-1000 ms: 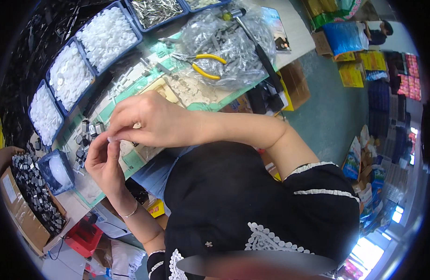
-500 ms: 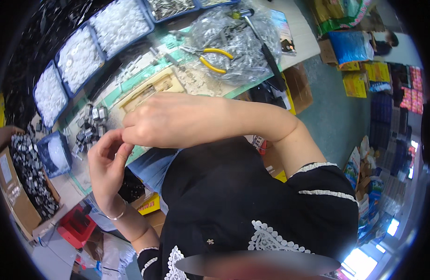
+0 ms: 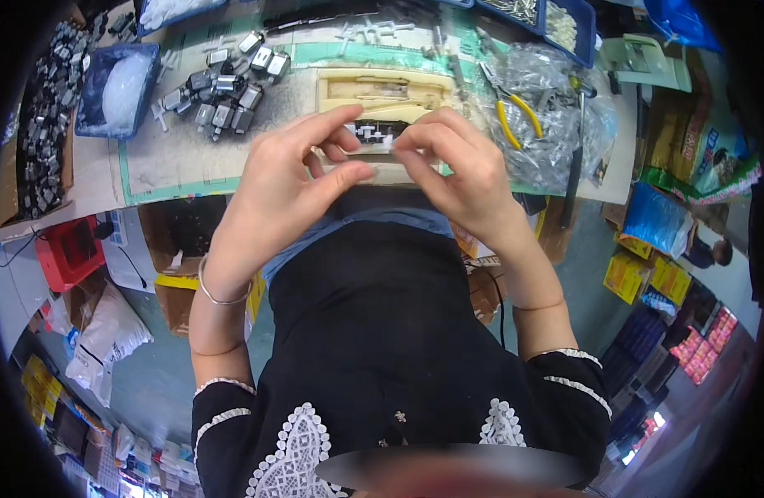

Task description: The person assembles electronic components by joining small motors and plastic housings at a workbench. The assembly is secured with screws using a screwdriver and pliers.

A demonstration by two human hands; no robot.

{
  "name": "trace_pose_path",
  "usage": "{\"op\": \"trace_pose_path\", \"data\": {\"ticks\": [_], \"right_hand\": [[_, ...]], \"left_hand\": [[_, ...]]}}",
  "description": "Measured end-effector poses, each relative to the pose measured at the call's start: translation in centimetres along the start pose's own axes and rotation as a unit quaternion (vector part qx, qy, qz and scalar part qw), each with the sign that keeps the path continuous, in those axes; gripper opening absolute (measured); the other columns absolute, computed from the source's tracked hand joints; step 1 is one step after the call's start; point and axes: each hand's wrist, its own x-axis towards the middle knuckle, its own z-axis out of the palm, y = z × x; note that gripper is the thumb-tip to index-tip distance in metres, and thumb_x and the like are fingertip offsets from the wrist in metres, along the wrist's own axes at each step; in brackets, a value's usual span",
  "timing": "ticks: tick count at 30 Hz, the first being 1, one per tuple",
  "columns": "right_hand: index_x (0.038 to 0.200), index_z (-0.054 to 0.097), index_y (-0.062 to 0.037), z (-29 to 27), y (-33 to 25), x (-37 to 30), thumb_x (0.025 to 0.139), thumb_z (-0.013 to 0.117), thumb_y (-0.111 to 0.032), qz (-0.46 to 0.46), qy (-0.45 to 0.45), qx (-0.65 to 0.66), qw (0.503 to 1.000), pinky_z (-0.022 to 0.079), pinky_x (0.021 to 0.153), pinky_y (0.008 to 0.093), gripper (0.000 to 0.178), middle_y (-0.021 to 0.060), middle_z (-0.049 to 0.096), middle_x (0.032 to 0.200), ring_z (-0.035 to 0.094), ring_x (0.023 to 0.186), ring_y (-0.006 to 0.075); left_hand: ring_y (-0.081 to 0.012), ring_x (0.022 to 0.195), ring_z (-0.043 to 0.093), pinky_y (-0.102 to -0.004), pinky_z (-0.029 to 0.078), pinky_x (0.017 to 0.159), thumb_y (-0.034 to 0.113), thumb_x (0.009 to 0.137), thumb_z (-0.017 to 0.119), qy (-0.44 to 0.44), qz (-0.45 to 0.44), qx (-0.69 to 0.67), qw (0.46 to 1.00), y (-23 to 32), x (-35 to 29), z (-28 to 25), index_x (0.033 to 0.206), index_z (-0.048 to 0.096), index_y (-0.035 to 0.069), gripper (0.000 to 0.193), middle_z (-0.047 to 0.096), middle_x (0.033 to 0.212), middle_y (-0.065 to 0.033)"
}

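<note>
In front of me a cream-coloured fixture block (image 3: 386, 80) lies on the table. Along its near side is a dark, narrow housing (image 3: 367, 128) with small white parts in it. My left hand (image 3: 295, 183) is at the housing's left end, thumb and fingers apart and curved around that corner. At the right end my right hand (image 3: 465, 170) has thumb and fingers drawn together. A small white piece (image 3: 388, 143), blurred, shows at its fingertips. Its exact shape cannot be made out.
Small metal motors (image 3: 224, 91) are heaped left of the fixture, beside a blue tray (image 3: 118, 124) with white material. To the right, yellow-handled pliers (image 3: 515, 116) and a black-handled hammer (image 3: 576, 158) lie on a clear plastic bag (image 3: 539, 162). Blue parts bins (image 3: 583, 33) line the back.
My view has swung round, so the table now lies straight ahead. My hands, close together at the left before, have moved apart and are over the fixture and dark housing.
</note>
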Motion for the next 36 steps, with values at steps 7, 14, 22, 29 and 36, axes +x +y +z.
{"op": "trace_pose_path", "data": {"ticks": [7,14,22,29,36], "right_hand": [[0.078,0.059,-0.0062,0.9,2.9,-0.3,0.073,0.068,-0.007,-0.034,-0.038,-0.139,0.989,0.041,0.067,0.0347,0.01,0.0051,0.054,0.076,0.055,0.073,0.0238],[0.077,0.06,-0.0061,0.7,3.3,0.2,0.075,0.067,-0.01,-0.021,-0.077,-0.161,0.984,0.041,0.07,0.0346,0.008,0.0048,0.054,0.075,0.055,0.076,0.0234],[0.085,0.067,-0.0058,-0.2,3.7,-0.1,0.074,0.068,-0.01,0.034,-0.063,-0.102,0.992,0.041,0.076,0.0345,0.012,0.0051,0.057,0.078,0.056,0.08,0.0238],[0.089,0.069,-0.0055,-0.4,3.2,1.2,0.067,0.068,-0.007,-0.008,-0.113,-0.14,0.984,0.041,0.078,0.0353,0.022,0.0046,0.055,0.084,0.054,0.083,0.0231],[0.084,0.067,-0.0057,0.0,3.5,1.2,0.069,0.067,-0.009,-0.036,-0.1,-0.128,0.986,0.042,0.08,0.0349,0.015,0.0073,0.057,0.087,0.056,0.085,0.0232]], "left_hand": [[-0.0227,0.075,0.054,-0.0341,0.045,0.065,0.007,0.071,0.071,0.164,0.204,0.302,0.917,-4.5,-0.2,3.4,0.099,0.066,0.005,0.029,0.057,0.086,-0.0057],[-0.0189,0.072,0.052,-0.0316,0.041,0.06,0.013,0.071,0.07,0.166,0.247,0.387,0.873,-5.7,0.4,4.5,0.099,0.067,0.008,0.029,0.054,0.084,-0.0025],[-0.0145,0.067,0.048,-0.0284,0.038,0.056,0.017,0.073,0.069,0.167,0.283,0.421,0.846,-6.0,-0.1,5.3,0.102,0.067,0.007,0.031,0.051,0.078,0.0008],[-0.0125,0.064,0.044,-0.0266,0.033,0.054,0.014,0.075,0.06,0.122,0.278,0.508,0.806,-6.1,0.0,6.3,0.105,0.066,0.002,0.033,0.043,0.072,0.0003],[-0.0123,0.061,0.046,-0.0266,0.033,0.054,0.01,0.073,0.059,0.119,0.291,0.465,0.827,-5.9,-0.3,5.3,0.108,0.064,-0.002,0.037,0.046,0.07,-0.0004]]}}
